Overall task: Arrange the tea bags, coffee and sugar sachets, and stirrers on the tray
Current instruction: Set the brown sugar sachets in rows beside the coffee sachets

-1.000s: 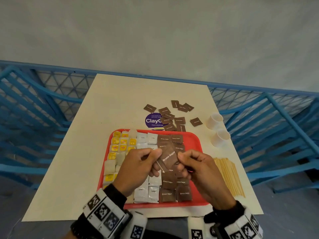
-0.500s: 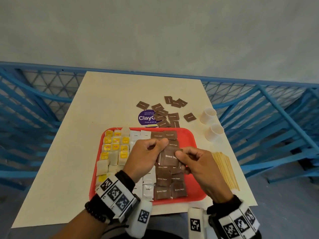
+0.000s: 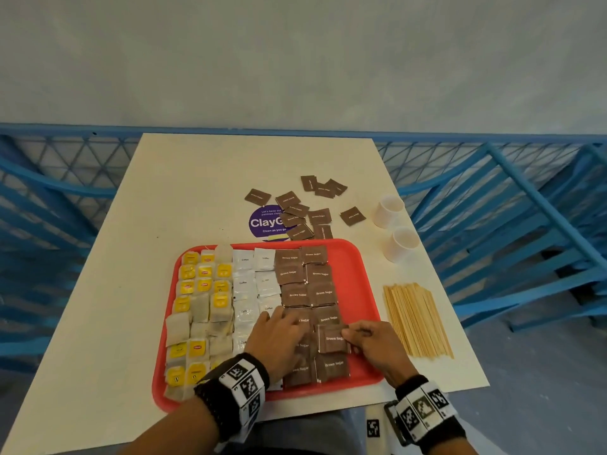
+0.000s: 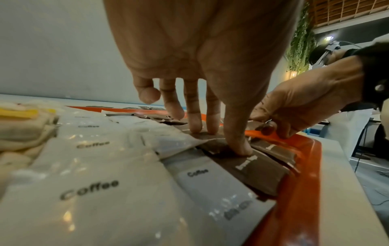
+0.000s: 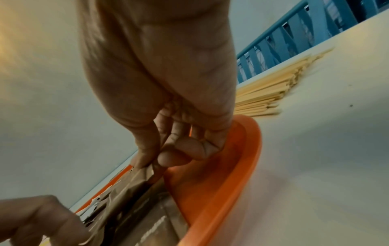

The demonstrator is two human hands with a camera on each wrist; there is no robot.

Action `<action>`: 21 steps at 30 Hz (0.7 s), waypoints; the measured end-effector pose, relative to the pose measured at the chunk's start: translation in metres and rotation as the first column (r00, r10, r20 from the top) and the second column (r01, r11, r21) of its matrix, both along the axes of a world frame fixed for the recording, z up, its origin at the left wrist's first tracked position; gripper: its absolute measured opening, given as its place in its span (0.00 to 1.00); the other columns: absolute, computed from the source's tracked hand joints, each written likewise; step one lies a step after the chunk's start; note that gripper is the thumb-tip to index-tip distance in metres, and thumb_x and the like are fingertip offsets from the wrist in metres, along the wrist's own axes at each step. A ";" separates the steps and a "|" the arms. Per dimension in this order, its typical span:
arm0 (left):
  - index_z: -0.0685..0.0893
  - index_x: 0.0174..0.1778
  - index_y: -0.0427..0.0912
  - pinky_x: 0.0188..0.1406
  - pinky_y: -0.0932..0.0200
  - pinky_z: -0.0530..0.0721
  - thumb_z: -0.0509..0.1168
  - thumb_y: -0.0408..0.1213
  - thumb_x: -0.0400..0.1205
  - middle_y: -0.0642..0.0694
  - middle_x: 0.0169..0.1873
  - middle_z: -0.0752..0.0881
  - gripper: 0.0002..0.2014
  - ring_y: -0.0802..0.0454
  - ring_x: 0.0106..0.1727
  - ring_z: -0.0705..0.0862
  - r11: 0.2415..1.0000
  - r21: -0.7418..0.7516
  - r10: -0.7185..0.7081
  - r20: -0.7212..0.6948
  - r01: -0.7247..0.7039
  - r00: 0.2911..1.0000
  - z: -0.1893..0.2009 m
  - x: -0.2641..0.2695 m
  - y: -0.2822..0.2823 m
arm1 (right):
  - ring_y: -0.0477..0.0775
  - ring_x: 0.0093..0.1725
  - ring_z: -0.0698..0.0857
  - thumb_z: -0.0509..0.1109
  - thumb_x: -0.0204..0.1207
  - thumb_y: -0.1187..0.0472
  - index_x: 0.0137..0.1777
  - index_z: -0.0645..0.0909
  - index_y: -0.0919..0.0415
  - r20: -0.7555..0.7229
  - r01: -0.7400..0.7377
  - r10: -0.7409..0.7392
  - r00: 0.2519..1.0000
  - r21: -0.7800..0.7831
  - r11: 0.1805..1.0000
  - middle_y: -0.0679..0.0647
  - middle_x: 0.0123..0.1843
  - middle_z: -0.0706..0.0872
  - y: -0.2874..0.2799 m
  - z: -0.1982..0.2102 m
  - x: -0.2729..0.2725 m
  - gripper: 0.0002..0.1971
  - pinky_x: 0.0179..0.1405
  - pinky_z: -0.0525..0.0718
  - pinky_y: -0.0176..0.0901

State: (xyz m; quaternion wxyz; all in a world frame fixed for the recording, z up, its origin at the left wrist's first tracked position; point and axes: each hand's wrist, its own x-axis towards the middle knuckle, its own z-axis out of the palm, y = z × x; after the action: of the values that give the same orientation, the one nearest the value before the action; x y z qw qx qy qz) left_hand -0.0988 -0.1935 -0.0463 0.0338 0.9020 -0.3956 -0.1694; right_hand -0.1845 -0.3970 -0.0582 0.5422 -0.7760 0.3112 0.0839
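A red tray [image 3: 356, 274] holds columns of yellow-tagged tea bags [image 3: 203, 284], white coffee sachets [image 3: 253, 284] and brown sugar sachets [image 3: 305, 284]. My right hand [image 3: 371, 343] pinches the right edge of a brown sugar sachet [image 3: 331, 339] low over the tray's near right part. The pinch shows in the right wrist view, thumb and forefinger on the sachet [image 5: 139, 179]. My left hand [image 3: 279, 333] lies over the neighbouring brown column, its straight fingers [image 4: 195, 119] pressing sachets down beside the coffee sachets [image 4: 88, 188]. Wooden stirrers [image 3: 415, 318] lie on the table right of the tray.
Several loose brown sugar sachets [image 3: 305, 211] lie scattered behind the tray, partly over a purple round sticker [image 3: 262, 223]. Two white paper cups [image 3: 395, 228] stand at the back right. Blue railing [image 3: 512, 208] surrounds the cream table [image 3: 131, 257].
Both hands came down from above the tray's middle to its near right part. The brown sachet held up between them now lies low in the right column; the left hand released it.
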 end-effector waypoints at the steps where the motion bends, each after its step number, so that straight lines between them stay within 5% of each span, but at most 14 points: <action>1: 0.76 0.72 0.54 0.70 0.46 0.68 0.66 0.50 0.82 0.53 0.72 0.75 0.21 0.46 0.72 0.69 1.000 0.011 0.000 0.009 0.000 1.000 -0.001 0.000 0.000 | 0.42 0.28 0.79 0.76 0.77 0.61 0.42 0.90 0.59 -0.009 -0.007 0.007 1.000 0.003 1.000 0.44 0.25 0.84 0.002 -0.001 0.000 0.05 0.30 0.78 0.27; 6: 0.75 0.72 0.54 0.69 0.45 0.68 0.65 0.53 0.81 0.52 0.71 0.76 0.23 0.45 0.71 0.70 1.000 0.010 0.027 0.010 -0.028 1.000 -0.002 0.000 0.001 | 0.44 0.31 0.81 0.79 0.74 0.58 0.40 0.88 0.58 -0.043 0.013 -0.013 0.999 -0.009 1.000 0.45 0.28 0.86 0.008 -0.005 0.005 0.05 0.34 0.79 0.32; 9: 0.75 0.70 0.53 0.68 0.48 0.68 0.64 0.54 0.82 0.52 0.70 0.76 0.21 0.46 0.70 0.70 0.999 -0.028 0.033 0.003 -0.033 0.999 0.000 0.000 0.003 | 0.45 0.34 0.82 0.82 0.70 0.54 0.39 0.83 0.59 0.015 0.061 -0.059 0.998 -0.196 0.979 0.48 0.34 0.86 0.011 -0.006 0.005 0.12 0.34 0.76 0.33; 13: 0.77 0.66 0.52 0.68 0.51 0.70 0.60 0.54 0.85 0.52 0.67 0.77 0.16 0.48 0.68 0.72 0.993 -0.100 0.049 -0.062 -0.055 0.997 0.008 0.000 0.004 | 0.42 0.30 0.79 0.82 0.70 0.57 0.37 0.78 0.58 -0.031 -0.087 0.082 0.996 -0.294 0.952 0.47 0.31 0.83 0.024 0.005 0.012 0.14 0.33 0.77 0.34; 18: 0.82 0.50 0.54 0.50 0.55 0.83 0.62 0.57 0.85 0.58 0.39 0.82 0.12 0.57 0.44 0.81 0.957 -0.235 0.133 -0.165 -0.170 0.977 0.047 0.042 0.018 | 0.32 0.29 0.81 0.75 0.77 0.60 0.36 0.79 0.60 0.034 -0.172 0.199 0.979 -0.375 0.911 0.41 0.26 0.83 0.014 0.051 0.068 0.11 0.30 0.76 0.25; 21: 0.84 0.47 0.55 0.50 0.54 0.85 0.63 0.58 0.84 0.60 0.31 0.77 0.12 0.59 0.38 0.79 0.944 -0.222 0.221 -0.119 -0.243 0.968 0.066 0.095 0.025 | 0.39 0.33 0.81 0.72 0.79 0.54 0.34 0.77 0.56 0.030 -0.203 0.258 0.966 -0.532 0.822 0.44 0.32 0.83 0.003 0.076 0.132 0.14 0.32 0.75 0.32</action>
State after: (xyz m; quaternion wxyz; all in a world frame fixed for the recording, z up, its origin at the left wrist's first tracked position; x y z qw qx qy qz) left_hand -0.0042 -0.1687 0.0199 0.1781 0.9232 -0.3019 -0.1579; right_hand -0.0525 -0.3936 0.0181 0.3105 -0.9294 0.1983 0.0217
